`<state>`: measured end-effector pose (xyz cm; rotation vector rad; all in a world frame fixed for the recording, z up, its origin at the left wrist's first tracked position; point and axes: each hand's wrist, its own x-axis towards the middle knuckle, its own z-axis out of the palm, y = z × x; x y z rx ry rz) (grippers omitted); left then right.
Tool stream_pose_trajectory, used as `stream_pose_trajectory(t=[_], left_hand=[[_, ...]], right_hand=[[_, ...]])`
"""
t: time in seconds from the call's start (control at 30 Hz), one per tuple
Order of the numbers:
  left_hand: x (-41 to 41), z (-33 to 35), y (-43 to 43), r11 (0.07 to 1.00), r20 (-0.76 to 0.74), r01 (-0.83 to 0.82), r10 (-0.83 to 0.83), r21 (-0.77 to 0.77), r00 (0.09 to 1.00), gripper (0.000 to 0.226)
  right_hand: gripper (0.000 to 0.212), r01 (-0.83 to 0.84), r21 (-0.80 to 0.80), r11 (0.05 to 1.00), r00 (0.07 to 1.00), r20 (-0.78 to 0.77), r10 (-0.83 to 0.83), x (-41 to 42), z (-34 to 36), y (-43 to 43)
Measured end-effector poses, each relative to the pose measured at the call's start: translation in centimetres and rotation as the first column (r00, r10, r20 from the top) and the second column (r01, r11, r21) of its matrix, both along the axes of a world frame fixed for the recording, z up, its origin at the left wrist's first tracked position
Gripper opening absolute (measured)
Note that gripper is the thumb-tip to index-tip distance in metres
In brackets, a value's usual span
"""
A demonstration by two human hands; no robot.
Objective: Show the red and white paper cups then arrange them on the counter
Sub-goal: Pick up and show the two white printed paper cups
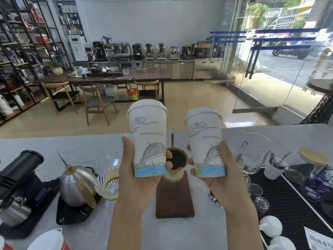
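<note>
I hold two tall white paper cups upright above the grey marble counter (86,147). Both carry white lids, a line drawing of a bridge, the words "Statue of Liberty" and a blue band at the base. My left hand (134,175) grips the left cup (148,141) by its lower half. Around the bottom of the right cup (205,143) closes my right hand (219,179). At the bottom left edge a red and white cup (52,240) with a white lid pokes into view; only its top shows.
Between the cups stands a pour-over dripper with coffee grounds (176,163) on a dark wooden stand (174,199). Left: black grinder (19,175), steel kettle (75,184), glass dripper (108,183). Right: glass carafe (255,152), cup of spoons (275,166), blue jar (317,177), black mat (284,204).
</note>
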<state>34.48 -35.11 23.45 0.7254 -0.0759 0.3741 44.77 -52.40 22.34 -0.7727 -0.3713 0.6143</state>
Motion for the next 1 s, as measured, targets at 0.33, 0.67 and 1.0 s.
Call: stream_pose_trajectory(t=[0.33,0.67,1.0], left_hand=[[-0.47,-0.31,0.27,0.998,0.064,0.043,-0.045,0.040,0.997,0.060],[0.02,-0.48,0.00,1.000,0.024,-0.024,0.024,0.013,0.999,0.065],[-0.01,-0.64,0.66,0.979,0.064,0.119,-0.110,-0.164,0.992,0.056]], right_hand=[[0.066,-0.106,0.122,0.987,0.988,-0.101,0.119,0.54,-0.42,-0.96],[0.077,-0.088,0.100,0.991,0.992,-0.077,0.096,0.45,-0.67,-0.53],[0.059,-0.133,0.079,0.988,0.989,-0.055,0.138,0.44,-0.47,-0.67]])
